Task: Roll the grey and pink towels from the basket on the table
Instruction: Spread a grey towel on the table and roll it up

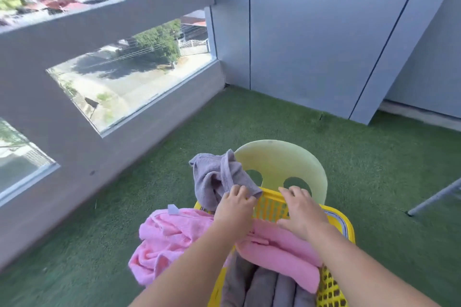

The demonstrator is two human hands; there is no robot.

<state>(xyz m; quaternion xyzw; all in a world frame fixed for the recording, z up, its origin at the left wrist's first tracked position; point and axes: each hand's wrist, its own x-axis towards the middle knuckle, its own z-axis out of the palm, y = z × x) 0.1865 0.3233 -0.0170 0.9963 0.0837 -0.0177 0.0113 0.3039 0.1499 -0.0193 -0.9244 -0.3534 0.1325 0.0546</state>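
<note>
A yellow mesh laundry basket [272,204] sits below me on a pale yellow-green plastic chair [282,157]. My left hand [235,204] grips a crumpled grey towel [217,177] that hangs over the basket's far left rim. Flat on the far rim and on a pink towel [279,247] inside the basket rests my right hand [298,209], fingers spread. More pink towel [167,239] spills over the basket's left side. Rolled grey towels [264,286] lie at the basket's near end.
Green artificial turf [374,169] covers the balcony floor. A grey parapet wall with glass openings [74,119] runs along the left. Blue-grey wall panels [324,32] stand behind. A metal leg [434,197] slants in from the right edge.
</note>
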